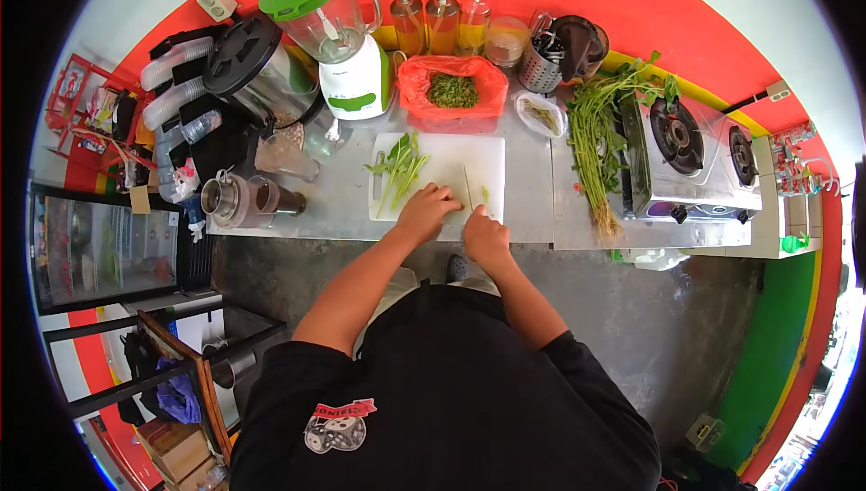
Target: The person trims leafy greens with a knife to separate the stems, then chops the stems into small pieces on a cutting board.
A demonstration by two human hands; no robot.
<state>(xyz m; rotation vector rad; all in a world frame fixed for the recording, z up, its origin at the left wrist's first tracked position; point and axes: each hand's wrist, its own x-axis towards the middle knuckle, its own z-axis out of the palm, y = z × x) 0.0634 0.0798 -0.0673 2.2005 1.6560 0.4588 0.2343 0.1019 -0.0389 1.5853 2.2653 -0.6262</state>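
Note:
A white cutting board [492,153] lies on the metal counter. My right hand [486,237] is wrapped round the handle of a knife [467,186], whose blade points away from me over the board. Just left of the blade, my left hand [430,212] rests on the board with its fingers curled together; whatever is under them is hidden. Green stems with leaves [398,169] lie on the board's left part. A small cut green piece [485,194] sits right of the blade. Behind the board, a red plastic bag [416,85] holds chopped greens [454,91].
A blender [354,76], pump bottles [442,27] and a small white bag [540,115] stand behind the board. Cups and a metal-lidded jug [236,200] are left. Long-stemmed greens [591,144] lie right, beside a gas stove [690,171].

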